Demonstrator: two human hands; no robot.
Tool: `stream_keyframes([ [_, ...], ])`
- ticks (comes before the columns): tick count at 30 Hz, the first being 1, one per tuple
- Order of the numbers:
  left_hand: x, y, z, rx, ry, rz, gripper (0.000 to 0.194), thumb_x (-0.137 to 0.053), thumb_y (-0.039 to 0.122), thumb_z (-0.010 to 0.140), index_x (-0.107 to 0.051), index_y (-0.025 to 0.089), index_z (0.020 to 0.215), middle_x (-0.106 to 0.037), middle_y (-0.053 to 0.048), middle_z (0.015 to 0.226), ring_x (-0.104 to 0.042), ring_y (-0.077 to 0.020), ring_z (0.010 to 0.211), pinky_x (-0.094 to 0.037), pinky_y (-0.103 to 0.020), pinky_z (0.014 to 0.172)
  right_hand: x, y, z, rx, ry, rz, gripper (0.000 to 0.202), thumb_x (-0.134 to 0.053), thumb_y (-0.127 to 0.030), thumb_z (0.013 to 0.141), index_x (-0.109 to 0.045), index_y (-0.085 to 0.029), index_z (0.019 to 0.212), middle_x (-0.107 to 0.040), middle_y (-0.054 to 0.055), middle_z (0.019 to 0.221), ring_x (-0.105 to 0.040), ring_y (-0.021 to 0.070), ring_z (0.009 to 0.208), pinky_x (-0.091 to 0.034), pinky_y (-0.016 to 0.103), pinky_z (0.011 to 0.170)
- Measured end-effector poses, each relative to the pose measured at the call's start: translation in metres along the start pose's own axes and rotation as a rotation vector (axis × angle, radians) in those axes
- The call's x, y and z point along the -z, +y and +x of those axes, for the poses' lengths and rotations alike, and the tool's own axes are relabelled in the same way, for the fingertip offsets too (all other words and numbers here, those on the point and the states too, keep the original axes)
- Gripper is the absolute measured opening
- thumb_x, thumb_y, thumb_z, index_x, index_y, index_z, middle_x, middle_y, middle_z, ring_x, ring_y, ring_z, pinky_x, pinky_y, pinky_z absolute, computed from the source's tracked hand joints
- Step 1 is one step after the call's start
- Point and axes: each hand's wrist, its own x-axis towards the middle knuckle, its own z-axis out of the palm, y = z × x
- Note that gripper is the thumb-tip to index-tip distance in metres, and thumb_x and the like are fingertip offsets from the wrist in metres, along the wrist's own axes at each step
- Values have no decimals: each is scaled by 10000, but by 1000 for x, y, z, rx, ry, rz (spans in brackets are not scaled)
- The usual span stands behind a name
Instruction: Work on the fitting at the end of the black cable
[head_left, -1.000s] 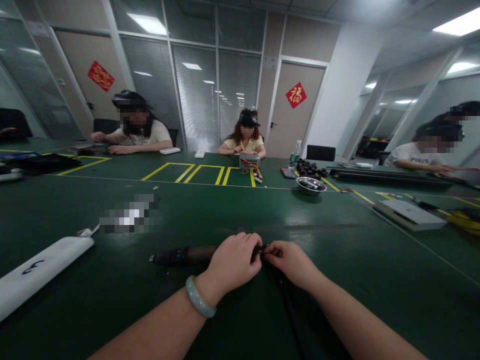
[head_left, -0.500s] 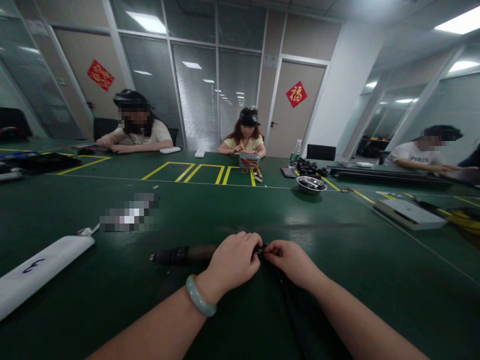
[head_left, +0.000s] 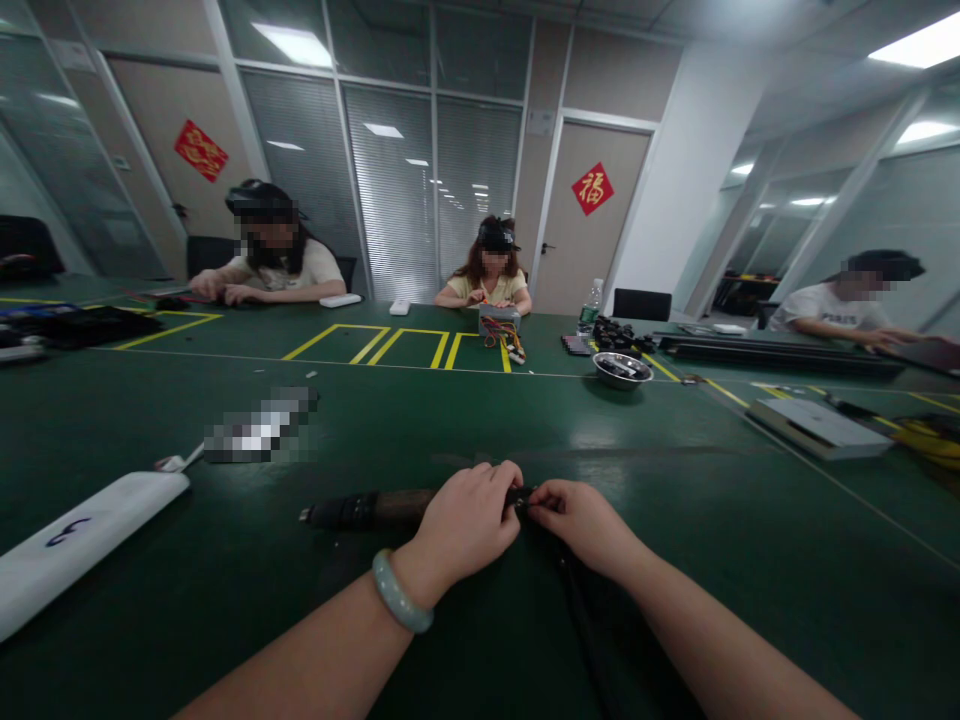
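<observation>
We find a dark cylindrical tool [head_left: 405,507] lying sideways on the green table [head_left: 360,420], its metal tip pointing left; the left hand [head_left: 472,520] is clasped over its right-hand end, fingers curled and thumb tucked below; the right hand [head_left: 574,515] is closed in a pinch just beside it, thumb against fingertips, though we cannot tell which small part lies between them; a dark cable [head_left: 574,590] runs from near that pinch towards us. Both forearms reach in from the lower corners, wrists low and palms down, with a pale green bangle [head_left: 401,592] round the left wrist; to the left we see a white block [head_left: 90,550] bearing a dark mark like a 3 on its side; farther off, a red diamond sign [head_left: 592,189] on a door reads 福 in gold; the lettering on a co-worker's white shirt [head_left: 836,315] is too blurred for us to read.
</observation>
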Motion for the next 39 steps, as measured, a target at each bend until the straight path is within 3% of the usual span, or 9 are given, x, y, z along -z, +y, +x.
stream_keyframes([
  [8,1,0,1,-38,-24,0,99,-505,198,825,-533,211,920,-593,-23,889,-556,-202,855,-424,-341,738,0,0,0,17,0,15,158,-574,-273,819,-708,-217,880,-709,1,810,-618,145,708,-407,234,620],
  [17,-1,0,0,35,15,-31,317,-527,191,804,-466,211,1114,-602,-37,959,-579,-201,889,-443,-346,800,-1,3,1,13,-7,15,163,-570,-286,831,-700,-204,885,-713,14,829,-630,153,725,-418,238,637],
  [23,0,-1,1,-54,-7,-8,101,-512,184,808,-536,213,902,-592,-16,872,-557,-204,854,-431,-347,747,0,1,0,16,18,-8,164,-576,-280,827,-711,-211,889,-712,12,821,-618,147,708,-407,237,622],
  [30,-1,-1,0,17,29,-19,246,-539,196,795,-512,216,1039,-580,-24,905,-554,-206,848,-432,-347,747,0,0,0,-5,2,8,162,-569,-283,826,-707,-215,878,-709,5,805,-624,147,702,-407,237,614],
  [35,2,0,0,-38,-31,-3,108,-520,193,820,-538,209,925,-588,-21,879,-550,-199,845,-427,-338,737,0,0,-1,11,18,2,162,-571,-281,825,-712,-225,883,-712,2,829,-623,147,722,-411,236,632],
  [39,0,-1,0,-20,-29,8,130,-517,206,825,-537,209,953,-584,-25,892,-547,-202,852,-423,-337,740,-1,1,0,5,7,7,169,-569,-291,827,-710,-216,884,-711,7,816,-623,150,714,-407,236,619],
])
